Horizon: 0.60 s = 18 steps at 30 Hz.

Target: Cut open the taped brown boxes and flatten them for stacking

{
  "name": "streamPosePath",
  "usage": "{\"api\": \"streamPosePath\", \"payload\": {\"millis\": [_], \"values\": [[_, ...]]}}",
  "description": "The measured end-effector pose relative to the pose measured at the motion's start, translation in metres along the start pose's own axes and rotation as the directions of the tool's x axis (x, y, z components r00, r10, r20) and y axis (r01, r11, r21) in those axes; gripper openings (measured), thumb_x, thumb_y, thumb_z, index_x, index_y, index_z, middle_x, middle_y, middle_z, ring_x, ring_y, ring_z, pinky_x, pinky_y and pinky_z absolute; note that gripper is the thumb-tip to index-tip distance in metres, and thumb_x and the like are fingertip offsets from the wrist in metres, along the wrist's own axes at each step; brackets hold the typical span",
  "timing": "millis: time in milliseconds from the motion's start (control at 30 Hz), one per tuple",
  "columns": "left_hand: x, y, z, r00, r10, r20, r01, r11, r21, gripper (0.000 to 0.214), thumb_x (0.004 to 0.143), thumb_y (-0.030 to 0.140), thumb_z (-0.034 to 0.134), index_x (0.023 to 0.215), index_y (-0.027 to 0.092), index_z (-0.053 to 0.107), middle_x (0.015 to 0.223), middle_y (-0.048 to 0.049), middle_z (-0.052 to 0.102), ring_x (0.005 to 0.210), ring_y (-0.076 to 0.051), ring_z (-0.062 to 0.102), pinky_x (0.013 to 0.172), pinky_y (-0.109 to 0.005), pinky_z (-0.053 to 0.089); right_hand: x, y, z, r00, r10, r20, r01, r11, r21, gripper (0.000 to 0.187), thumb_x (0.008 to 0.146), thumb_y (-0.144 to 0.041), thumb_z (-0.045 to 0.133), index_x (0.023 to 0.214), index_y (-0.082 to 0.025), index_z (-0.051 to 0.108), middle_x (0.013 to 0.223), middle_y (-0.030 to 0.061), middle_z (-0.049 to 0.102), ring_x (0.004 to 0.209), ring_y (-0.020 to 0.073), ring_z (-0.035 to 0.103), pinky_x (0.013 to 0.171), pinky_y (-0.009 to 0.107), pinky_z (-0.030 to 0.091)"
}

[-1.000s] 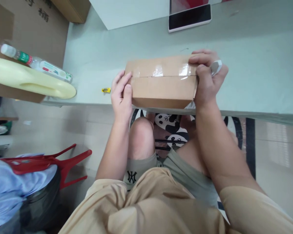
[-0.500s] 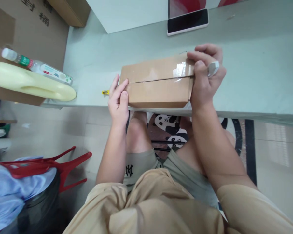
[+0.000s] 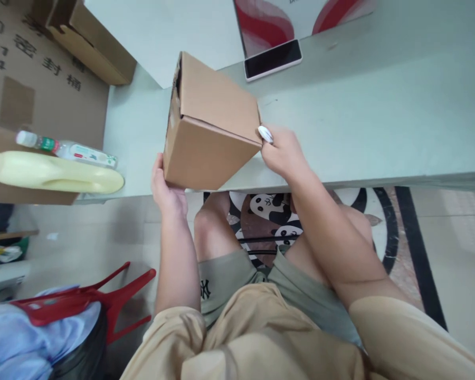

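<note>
A brown cardboard box [image 3: 217, 121] is tilted up above the table, its far left end raised and a dark gap showing along the left edge. My left hand [image 3: 169, 190] is closed on the box's lower left corner, its fingers partly hidden beneath and behind it. At the right end, my right hand [image 3: 281, 150] grips the box edge. From that same fist sticks out the rounded end of a small white object [image 3: 265, 134]; the rest of it is hidden, so its kind is unclear.
A phone [image 3: 273, 60] lies near a white box with red patterns [image 3: 269, 26]. To the left are a pale yellow bottle [image 3: 55, 171], a clear plastic bottle [image 3: 75, 152] and a large printed carton [image 3: 19, 105]. A red chair [image 3: 119, 295] stands below on the floor.
The box has turned from lying with its taped seam upward to standing tilted, plain sides showing. My right hand has moved left with it; my left hand has shifted lower and left.
</note>
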<state>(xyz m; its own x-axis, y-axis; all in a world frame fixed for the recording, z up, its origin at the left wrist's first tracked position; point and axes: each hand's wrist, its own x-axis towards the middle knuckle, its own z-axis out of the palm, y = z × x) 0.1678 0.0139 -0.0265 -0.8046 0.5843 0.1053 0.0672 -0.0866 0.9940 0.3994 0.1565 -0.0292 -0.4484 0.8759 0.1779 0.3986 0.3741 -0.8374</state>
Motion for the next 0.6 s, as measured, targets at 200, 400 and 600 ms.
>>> {"api": "streamPosePath", "payload": {"millis": [200,400,600], "values": [[-0.015,-0.007,0.013,0.972,-0.167,0.166,0.188,0.975,-0.119,0.055,0.082,0.070,0.054,0.113,0.025,0.063,0.121,-0.0085,0.069,0.100,-0.019,0.070,0.066,-0.025,0.057,-0.003,-0.007,0.008,0.959,-0.268,-0.093,0.283,0.916,0.283,0.033,0.095,-0.037,0.050,0.121,-0.029,0.068,0.126,0.0023,0.070,0.123,0.0237,0.063,0.104,0.041,0.051],[-0.041,-0.017,0.042,0.870,-0.427,0.246,0.447,0.894,-0.027,0.050,0.090,0.066,0.049,0.101,0.019,0.063,0.073,-0.0058,0.070,0.049,-0.011,0.059,0.035,-0.019,0.029,-0.010,-0.019,-0.009,0.906,-0.376,-0.193,0.420,0.852,0.313,0.030,0.095,-0.038,0.053,0.118,-0.032,0.072,0.133,0.0011,0.067,0.130,0.0228,0.060,0.113,0.046,0.047],[-0.065,-0.032,0.063,0.753,-0.544,0.370,0.521,0.836,0.171,0.023,0.084,0.039,0.064,0.092,0.018,0.061,0.053,0.0038,0.055,0.038,-0.007,0.048,0.035,-0.017,0.021,-0.009,-0.011,-0.012,0.902,-0.310,-0.300,0.399,0.863,0.310,0.026,0.086,-0.016,0.054,0.094,-0.027,0.076,0.111,0.0024,0.075,0.113,0.0229,0.068,0.105,0.045,0.053]]}}
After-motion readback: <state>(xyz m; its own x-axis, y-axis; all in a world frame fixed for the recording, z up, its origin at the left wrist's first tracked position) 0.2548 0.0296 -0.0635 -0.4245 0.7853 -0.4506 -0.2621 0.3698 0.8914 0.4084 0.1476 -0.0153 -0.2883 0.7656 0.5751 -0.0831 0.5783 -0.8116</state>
